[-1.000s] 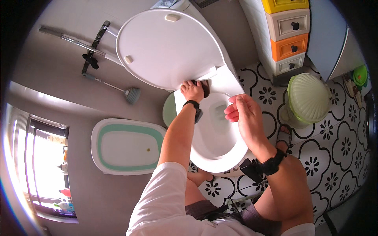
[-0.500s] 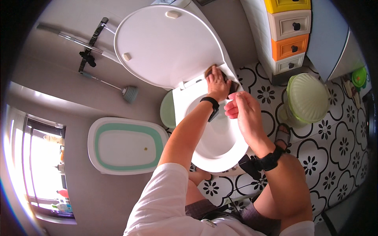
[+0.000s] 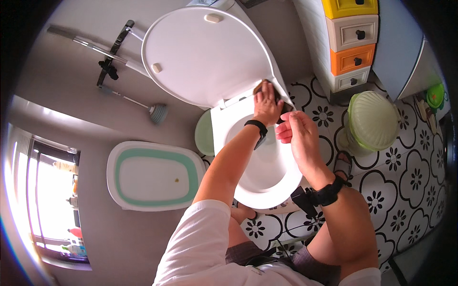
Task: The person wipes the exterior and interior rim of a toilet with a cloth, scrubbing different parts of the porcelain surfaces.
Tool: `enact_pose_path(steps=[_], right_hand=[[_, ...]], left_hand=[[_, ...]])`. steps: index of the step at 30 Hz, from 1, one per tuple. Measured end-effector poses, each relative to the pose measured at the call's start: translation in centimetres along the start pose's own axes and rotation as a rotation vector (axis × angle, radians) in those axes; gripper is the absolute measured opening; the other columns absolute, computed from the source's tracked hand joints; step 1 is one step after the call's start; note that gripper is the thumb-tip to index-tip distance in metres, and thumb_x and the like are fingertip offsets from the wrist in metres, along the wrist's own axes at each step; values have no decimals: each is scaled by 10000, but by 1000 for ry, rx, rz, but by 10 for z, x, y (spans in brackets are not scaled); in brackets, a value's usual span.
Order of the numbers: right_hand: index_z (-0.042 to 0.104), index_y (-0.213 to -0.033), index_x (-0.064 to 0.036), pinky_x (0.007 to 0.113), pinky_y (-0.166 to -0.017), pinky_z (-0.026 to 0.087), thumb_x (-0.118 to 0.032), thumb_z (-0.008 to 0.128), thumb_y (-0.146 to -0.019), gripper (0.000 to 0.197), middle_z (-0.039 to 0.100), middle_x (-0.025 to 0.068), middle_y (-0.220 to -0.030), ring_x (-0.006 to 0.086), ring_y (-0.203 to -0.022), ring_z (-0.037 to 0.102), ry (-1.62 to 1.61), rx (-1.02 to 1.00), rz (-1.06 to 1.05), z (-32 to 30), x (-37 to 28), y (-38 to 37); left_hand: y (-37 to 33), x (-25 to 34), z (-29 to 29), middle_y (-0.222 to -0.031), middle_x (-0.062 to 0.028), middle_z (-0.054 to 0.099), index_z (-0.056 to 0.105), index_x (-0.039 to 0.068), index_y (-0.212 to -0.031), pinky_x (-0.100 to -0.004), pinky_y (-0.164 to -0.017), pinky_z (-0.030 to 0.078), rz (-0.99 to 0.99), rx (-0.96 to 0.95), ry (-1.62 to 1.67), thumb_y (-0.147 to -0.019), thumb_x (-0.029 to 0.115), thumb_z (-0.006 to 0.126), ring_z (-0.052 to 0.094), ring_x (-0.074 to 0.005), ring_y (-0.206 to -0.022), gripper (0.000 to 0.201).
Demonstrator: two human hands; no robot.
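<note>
A white toilet with its seat (image 3: 248, 198) down has its lid (image 3: 205, 52) raised against the wall. My left hand (image 3: 268, 107) presses a brown cloth (image 3: 259, 87) onto the back right corner of the toilet, near the hinge. The fingers reach forward over the cloth and hide most of it. Just right of it, my right hand (image 3: 301, 138) hovers by the bowl's right rim, fingers loosely bent and apart, with nothing visible in them. Its fingertips are close to the cloth's dark end; whether they touch cannot be made out.
At left a white and mint folding tub (image 3: 152, 175) leans by the wall, below a hanging toilet brush (image 3: 158, 113). A light green basin (image 3: 205, 133) stands beside the toilet. On the right are a drawer cabinet (image 3: 352, 59) and a pale green lidded bin (image 3: 373, 120) on patterned tiles.
My left hand has slid slightly right with the cloth, still at the back corner. The right hand has barely moved. The whole view has shifted a little.
</note>
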State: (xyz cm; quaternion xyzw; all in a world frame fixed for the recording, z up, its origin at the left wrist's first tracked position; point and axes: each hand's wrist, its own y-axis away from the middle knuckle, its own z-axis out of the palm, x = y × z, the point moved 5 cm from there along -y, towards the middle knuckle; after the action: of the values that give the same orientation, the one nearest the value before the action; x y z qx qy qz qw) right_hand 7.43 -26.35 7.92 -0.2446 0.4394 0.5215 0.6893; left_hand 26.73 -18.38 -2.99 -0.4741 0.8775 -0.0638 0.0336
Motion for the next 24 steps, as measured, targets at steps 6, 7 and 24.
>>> enact_pose_path(steps=[6,7,24], right_hand=[[566,-942,-12,222,-580,450,-241,422,-997,276,613,40,-715,87,-609,568,61,-41,36,8,8,6],[566,-942,-12,222,-580,450,-241,422,-997,276,613,40,-715,87,-609,568,50,-54,45,13,10,8],[565,-942,-3,226,-578,457,-237,399,-1002,293,610,45,-713,98,-614,578,40,-78,11,27,3,4]], left_hand=[[24,-108,-2,-1510,-157,232,255,8,-1452,-454,-1114,166,-403,-9,26,-933,437,396,293,-357,-1305,688],[39,-132,-4,-1510,-142,241,251,17,-1456,-451,-1111,172,-425,1,-37,-936,435,385,291,-353,-1311,680],[74,-189,4,-1538,-268,70,124,-83,-1453,-454,-1136,115,-920,64,116,-921,501,379,113,-376,-1421,831]])
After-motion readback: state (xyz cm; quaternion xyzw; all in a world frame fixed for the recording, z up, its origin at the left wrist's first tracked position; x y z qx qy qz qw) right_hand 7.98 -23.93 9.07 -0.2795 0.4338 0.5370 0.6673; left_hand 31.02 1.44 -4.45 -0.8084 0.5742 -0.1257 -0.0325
